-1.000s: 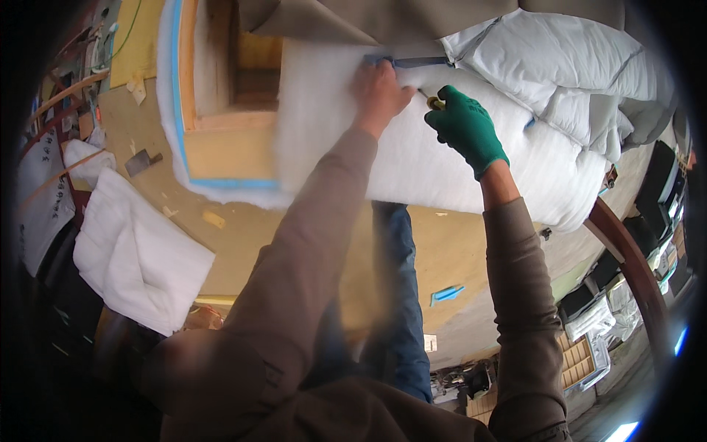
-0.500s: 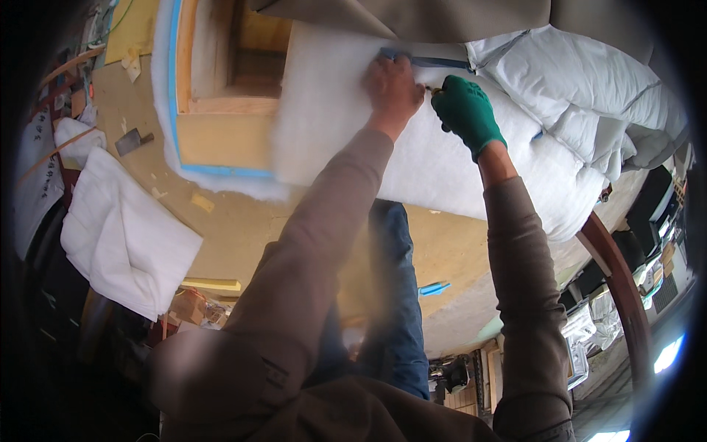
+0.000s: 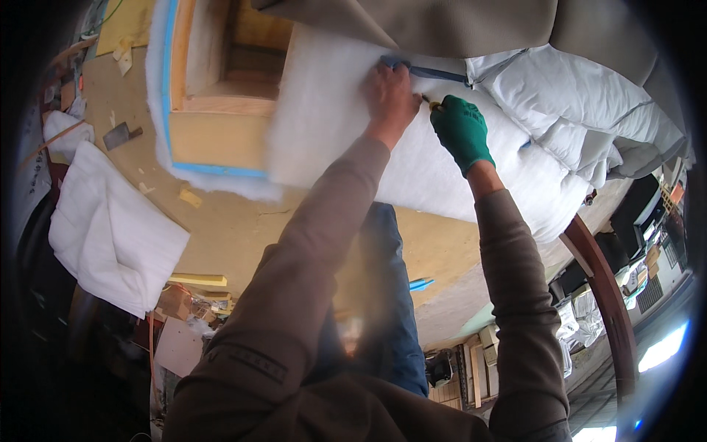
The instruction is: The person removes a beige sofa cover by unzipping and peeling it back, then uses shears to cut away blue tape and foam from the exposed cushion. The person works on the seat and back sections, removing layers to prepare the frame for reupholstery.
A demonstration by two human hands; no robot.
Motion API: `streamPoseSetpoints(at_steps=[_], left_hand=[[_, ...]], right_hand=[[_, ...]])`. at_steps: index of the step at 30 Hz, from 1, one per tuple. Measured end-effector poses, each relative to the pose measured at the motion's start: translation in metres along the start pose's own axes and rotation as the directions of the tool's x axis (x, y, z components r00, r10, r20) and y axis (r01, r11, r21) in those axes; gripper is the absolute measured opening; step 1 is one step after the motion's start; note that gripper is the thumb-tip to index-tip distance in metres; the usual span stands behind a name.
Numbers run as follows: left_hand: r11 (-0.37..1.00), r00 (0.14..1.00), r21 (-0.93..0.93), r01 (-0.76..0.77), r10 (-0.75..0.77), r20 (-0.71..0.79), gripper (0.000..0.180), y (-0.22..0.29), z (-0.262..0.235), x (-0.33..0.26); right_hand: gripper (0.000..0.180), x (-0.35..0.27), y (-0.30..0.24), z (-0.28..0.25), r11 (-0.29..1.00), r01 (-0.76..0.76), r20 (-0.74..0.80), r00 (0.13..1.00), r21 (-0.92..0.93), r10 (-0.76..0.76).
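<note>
My bare left hand (image 3: 391, 94) has its fingers bent over the left end of a dark blue strip (image 3: 440, 74), which lies along white fluffy batting (image 3: 324, 118). Just to its right, my right hand (image 3: 462, 132), in a green glove, is closed round a small tool (image 3: 433, 105) with a pale handle and a thin dark tip. That tip points toward my left thumb; its exact kind is hard to make out. Beyond both hands hangs grey-brown upholstery fabric (image 3: 449, 29). A puffy white cushion (image 3: 589, 96) bulges out on the right, beside the strip.
A wooden frame (image 3: 228, 105) with a deep opening and blue edging (image 3: 221, 170) stands at upper left. A flat blade with a handle (image 3: 121, 135) lies on the tan board (image 3: 272, 214). White cloth (image 3: 118, 228) drapes at left. A curved brown wooden piece (image 3: 607, 295) rises at right.
My right hand has shifted slightly down and left, with the tool still in it. My left hand stays at the strip. The whole view has tilted a little.
</note>
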State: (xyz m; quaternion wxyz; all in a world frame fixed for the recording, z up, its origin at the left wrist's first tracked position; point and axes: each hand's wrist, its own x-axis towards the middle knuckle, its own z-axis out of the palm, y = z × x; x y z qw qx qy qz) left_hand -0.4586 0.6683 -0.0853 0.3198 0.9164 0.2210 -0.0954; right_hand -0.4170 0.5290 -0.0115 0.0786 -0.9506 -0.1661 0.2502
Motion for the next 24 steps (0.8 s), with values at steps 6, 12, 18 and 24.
streamPoseSetpoints(at_steps=[6,12,18,24], left_hand=[[0.998,0.998,0.057,0.018,-0.021,0.058,0.054,0.002,0.0,0.001],[1.0,0.988,0.001,0.026,-0.026,0.15,0.054,0.001,-0.008,0.005],[0.999,0.991,0.05,-0.009,0.002,0.133,0.055,0.001,-0.012,0.011],[0.999,0.978,0.023,0.041,-0.045,0.204,0.056,0.001,-0.013,0.013]], right_hand=[[0.023,0.009,0.001,0.009,1.0,0.009,-0.03,1.0,0.009,-0.009],[0.023,0.017,0.003,0.009,0.999,-0.04,0.026,0.999,-0.002,0.04],[0.02,0.044,-0.016,0.011,0.999,0.033,-0.139,0.99,-0.011,-0.034],[0.023,0.001,-0.005,-0.054,0.989,-0.15,0.227,0.963,-0.011,0.149]])
